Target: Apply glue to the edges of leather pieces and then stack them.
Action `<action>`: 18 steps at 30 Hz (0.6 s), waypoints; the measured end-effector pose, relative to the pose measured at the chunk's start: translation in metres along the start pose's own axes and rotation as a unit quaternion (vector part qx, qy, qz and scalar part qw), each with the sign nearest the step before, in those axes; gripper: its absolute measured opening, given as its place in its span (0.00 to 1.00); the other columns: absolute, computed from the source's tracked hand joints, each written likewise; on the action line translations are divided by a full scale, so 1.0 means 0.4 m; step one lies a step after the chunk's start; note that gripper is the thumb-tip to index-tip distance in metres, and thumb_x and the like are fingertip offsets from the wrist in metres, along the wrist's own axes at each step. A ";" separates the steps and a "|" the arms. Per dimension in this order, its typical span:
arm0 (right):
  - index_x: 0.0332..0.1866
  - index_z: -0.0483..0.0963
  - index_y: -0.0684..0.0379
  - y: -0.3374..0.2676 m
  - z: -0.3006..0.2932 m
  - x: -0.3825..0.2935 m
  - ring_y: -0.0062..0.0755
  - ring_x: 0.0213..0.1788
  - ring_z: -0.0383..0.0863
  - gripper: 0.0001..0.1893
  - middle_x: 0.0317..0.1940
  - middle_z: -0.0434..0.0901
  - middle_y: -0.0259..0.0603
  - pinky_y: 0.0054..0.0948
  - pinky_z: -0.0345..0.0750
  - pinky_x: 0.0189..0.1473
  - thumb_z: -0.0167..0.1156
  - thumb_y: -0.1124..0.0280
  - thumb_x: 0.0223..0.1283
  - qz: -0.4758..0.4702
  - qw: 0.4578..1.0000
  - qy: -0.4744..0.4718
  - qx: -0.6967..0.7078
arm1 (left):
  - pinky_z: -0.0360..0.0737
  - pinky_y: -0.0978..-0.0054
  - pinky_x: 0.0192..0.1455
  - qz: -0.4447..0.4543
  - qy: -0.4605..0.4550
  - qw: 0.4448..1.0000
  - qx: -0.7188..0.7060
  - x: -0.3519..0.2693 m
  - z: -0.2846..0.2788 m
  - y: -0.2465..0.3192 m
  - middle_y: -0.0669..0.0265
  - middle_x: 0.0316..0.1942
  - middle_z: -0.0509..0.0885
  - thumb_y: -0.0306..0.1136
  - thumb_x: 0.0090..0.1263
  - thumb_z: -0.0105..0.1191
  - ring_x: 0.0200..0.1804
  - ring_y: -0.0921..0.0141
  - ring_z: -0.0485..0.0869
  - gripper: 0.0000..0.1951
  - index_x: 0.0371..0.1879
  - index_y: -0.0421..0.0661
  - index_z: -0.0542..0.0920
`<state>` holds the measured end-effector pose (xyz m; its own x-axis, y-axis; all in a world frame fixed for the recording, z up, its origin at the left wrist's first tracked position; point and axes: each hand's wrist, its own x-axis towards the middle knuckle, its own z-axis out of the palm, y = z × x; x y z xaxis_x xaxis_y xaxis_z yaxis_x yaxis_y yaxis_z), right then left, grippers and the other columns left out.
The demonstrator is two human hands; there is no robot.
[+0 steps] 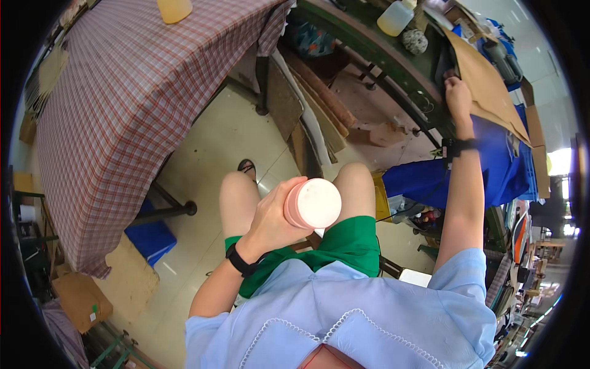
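My left hand (272, 214) is wrapped around a pink cup or jar with a white lid (319, 203). I hold it above my lap, lid facing up towards me. Out to the right, my right hand (457, 94) reaches to the green workbench (368, 44). Its fingers are curled at the edge of a brown kraft paper sheet (488, 87), beside something dark. The fingertips are partly hidden, so whether they grip anything is unclear.
A plaid cloth (138, 92) covers the table at left, with a yellow container (175, 10) on it. A plastic bottle of yellow liquid (395, 19) and a speckled stone-like lump (415, 41) stand on the bench. Boards (318, 101) lean underneath. Blue fabric (488, 170) hangs at right.
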<state>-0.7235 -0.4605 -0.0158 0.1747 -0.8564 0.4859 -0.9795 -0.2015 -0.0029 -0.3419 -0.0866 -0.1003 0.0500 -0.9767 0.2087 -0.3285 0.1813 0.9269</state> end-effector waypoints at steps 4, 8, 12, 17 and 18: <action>0.39 0.80 0.63 -0.146 -0.132 -0.134 0.42 0.50 0.80 0.10 0.48 0.81 0.49 0.32 0.74 0.50 0.60 0.66 0.62 0.014 0.975 0.092 0.202 | 0.80 0.62 0.53 -0.006 -0.008 1.000 0.004 -0.003 0.028 -0.018 0.57 0.52 0.80 0.32 0.43 0.73 0.52 0.55 0.81 0.39 0.59 0.47 0.70; 0.33 0.73 0.65 -0.391 -0.288 -0.414 0.28 0.54 0.75 0.03 0.52 0.79 0.43 0.26 0.70 0.57 0.58 0.76 0.59 0.004 0.877 -0.069 0.476 | 0.80 0.62 0.53 -0.007 -0.042 0.999 -0.003 -0.004 0.059 -0.021 0.57 0.52 0.80 0.34 0.44 0.73 0.52 0.56 0.81 0.39 0.59 0.47 0.70; 0.35 0.76 0.66 -0.484 -0.287 -0.579 0.50 0.65 0.73 0.05 0.56 0.78 0.52 0.40 0.69 0.63 0.62 0.77 0.56 -0.157 0.748 -0.233 0.601 | 0.80 0.62 0.51 -0.009 -0.070 0.998 -0.003 -0.002 0.084 -0.001 0.57 0.51 0.80 0.35 0.45 0.73 0.51 0.56 0.81 0.37 0.58 0.46 0.71; 0.49 0.79 0.65 -0.555 -0.273 -0.637 0.43 0.64 0.72 0.13 0.60 0.74 0.49 0.37 0.68 0.65 0.64 0.72 0.60 0.003 0.600 -0.370 0.709 | 0.79 0.66 0.56 -0.085 -0.150 0.984 -0.045 -0.018 0.105 0.014 0.58 0.51 0.80 0.37 0.43 0.76 0.55 0.61 0.81 0.37 0.55 0.44 0.73; 0.49 0.79 0.65 -0.556 -0.267 -0.645 0.43 0.64 0.72 0.13 0.60 0.74 0.49 0.37 0.68 0.65 0.64 0.72 0.60 0.006 0.600 -0.371 0.709 | 0.79 0.66 0.52 -0.077 -0.154 0.985 0.001 -0.024 0.108 0.007 0.57 0.47 0.80 0.39 0.44 0.76 0.52 0.60 0.81 0.35 0.53 0.43 0.74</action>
<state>-0.5616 -0.1442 -0.0472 0.6804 -0.7316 -0.0431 -0.0041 0.0550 -0.9985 -0.3841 -0.0818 -0.1131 -0.1892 -0.9812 -0.0383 -0.3403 0.0289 0.9399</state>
